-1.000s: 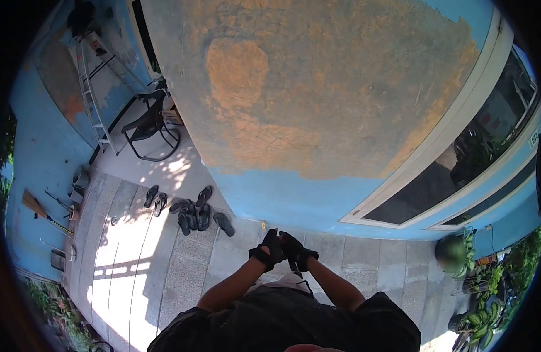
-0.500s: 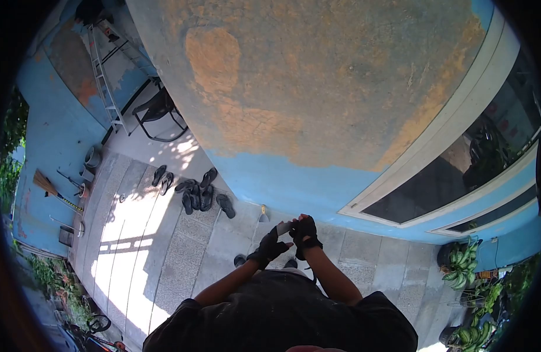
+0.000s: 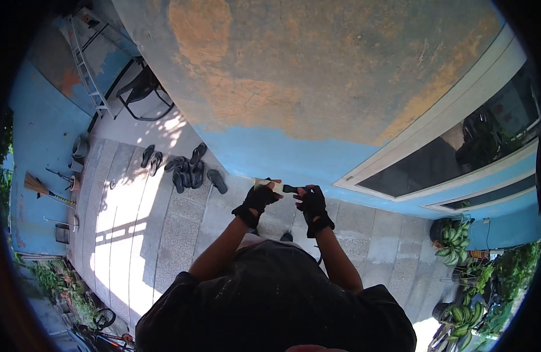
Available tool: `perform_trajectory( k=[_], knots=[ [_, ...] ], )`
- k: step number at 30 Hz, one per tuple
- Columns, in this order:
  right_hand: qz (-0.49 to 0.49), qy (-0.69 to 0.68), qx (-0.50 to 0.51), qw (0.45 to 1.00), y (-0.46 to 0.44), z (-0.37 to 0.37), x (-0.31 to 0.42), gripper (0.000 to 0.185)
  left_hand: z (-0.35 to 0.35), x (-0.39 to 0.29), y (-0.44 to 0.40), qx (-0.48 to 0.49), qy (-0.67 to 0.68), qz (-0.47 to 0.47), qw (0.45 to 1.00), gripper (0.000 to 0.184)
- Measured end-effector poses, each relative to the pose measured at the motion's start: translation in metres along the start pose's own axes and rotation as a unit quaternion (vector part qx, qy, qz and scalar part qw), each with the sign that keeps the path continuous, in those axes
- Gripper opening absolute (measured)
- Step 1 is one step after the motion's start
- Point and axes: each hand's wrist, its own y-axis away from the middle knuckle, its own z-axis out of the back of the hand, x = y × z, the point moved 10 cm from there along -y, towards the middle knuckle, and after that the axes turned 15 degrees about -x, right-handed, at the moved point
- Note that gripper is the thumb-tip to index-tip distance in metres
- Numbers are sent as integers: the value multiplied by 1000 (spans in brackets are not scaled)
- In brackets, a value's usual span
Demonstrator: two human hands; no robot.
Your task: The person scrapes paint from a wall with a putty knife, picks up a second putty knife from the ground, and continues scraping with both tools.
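Near wall [image 3: 270, 146]: left grip [image 3: 257, 199] clamped on pale end of tool [image 3: 288, 189], maybe scraper; right grip [image 3: 312, 206] clamped on handle, presumably steadying it.

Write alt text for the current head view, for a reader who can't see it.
A person's left hand and right hand, both black-gloved, hold what looks like a dark-handled flat tool between them. Ahead stands a blue wall with a large grey-and-orange patch. Dark sandals lie on paving to the left; potted plants stand to the right.
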Motion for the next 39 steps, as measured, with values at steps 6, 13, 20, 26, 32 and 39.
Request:
perform_trajectory(
  k=[6,13,20,26,32,39],
  knots=[
    [69,178,207,960,47,-19,62,24,-16,-63,-1,-1,82,-9,997,34],
    [24,128,279,951,76,-65,47,24,-25,-94,-1,126,-17,-20,992,33],
    [-80,59,320,942,84,-112,20,46,19,-101,-14,-16,61,-44,997,34],
    [-204,-11,361,910,78,-130,39,54,38,-113,-44,-95,68,-85,990,29],
    [-333,-95,410,843,35,-111,50,57,7,-75,-77,-165,51,-65,983,29],
    [-25,273,297,915,-52,-56,107,43,-127,9,-113,5,275,90,957,45]
  ],
)
